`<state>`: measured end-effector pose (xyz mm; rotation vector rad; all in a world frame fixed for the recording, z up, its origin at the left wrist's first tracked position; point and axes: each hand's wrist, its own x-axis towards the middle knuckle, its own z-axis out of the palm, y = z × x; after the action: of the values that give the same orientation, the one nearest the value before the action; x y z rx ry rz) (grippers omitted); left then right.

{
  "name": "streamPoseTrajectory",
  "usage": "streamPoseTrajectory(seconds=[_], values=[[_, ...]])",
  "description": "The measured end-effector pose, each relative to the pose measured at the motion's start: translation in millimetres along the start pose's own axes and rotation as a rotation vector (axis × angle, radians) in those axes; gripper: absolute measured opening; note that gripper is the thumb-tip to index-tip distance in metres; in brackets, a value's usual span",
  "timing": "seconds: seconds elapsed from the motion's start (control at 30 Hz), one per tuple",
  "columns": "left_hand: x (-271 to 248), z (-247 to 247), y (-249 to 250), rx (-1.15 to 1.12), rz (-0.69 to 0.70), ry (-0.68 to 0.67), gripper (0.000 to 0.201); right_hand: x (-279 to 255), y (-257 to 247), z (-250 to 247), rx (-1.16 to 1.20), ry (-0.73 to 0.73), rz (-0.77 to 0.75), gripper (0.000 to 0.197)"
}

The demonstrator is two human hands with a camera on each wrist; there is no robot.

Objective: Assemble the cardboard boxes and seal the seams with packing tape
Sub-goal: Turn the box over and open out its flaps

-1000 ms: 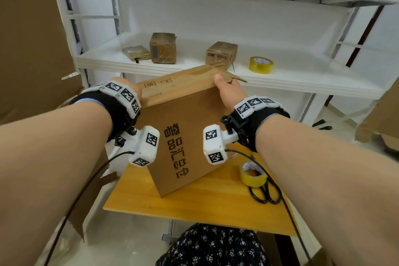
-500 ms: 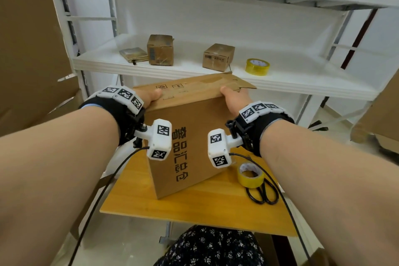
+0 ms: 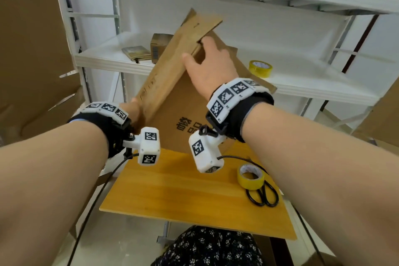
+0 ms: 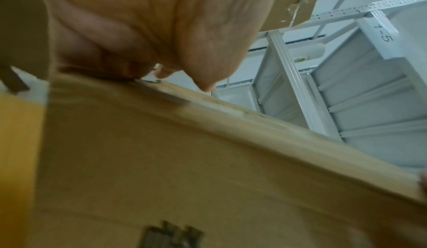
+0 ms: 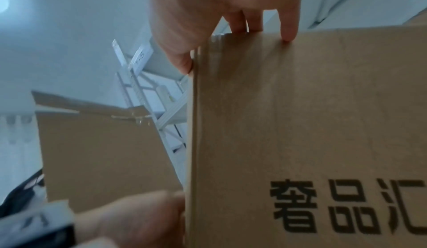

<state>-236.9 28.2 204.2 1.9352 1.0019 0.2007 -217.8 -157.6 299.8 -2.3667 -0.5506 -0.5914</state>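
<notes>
A brown cardboard box point(image 3: 177, 97) with black printed characters is held steeply tilted above the wooden table point(image 3: 183, 190). My left hand point(image 3: 131, 110) grips its low left corner; in the left wrist view the fingers point(image 4: 129, 64) curl over the box edge point(image 4: 184, 179). My right hand point(image 3: 207, 65) grips the raised upper corner, where a loose flap point(image 3: 200, 21) sticks up. In the right wrist view its fingers point(image 5: 286, 31) lie over the box's top edge point(image 5: 300, 124), thumb on the side. A yellow tape roll point(image 3: 251, 176) lies on the table at the right.
Black-handled scissors point(image 3: 263, 196) lie beside the tape roll. On the white shelf point(image 3: 313, 84) behind stand a small box point(image 3: 158, 46), a flat packet point(image 3: 136, 53) and a second yellow tape roll point(image 3: 260, 68). Large cardboard sheets point(image 3: 32, 49) lean at the left.
The box has swung from nearly level to steeply tilted. My right hand rose with its corner toward the shelf while my left hand stayed low at the other corner.
</notes>
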Motion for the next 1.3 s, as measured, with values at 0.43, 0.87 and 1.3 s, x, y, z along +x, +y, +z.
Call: streamPoseTrajectory(seconds=[0.43,0.87,1.3], values=[[0,4,-3,-0.547,-0.099,-0.201,0.077,-16,47,38,-0.065,-0.322,-0.075,0.031],[2,7,-6,-0.350,0.278,-0.373,0.111,-4,108,44,-0.439,-0.527,0.027,0.076],[16,-10,-10,0.070,0.236,0.108,0.052,16,112,47,-0.587,-0.590,-0.017,0.083]])
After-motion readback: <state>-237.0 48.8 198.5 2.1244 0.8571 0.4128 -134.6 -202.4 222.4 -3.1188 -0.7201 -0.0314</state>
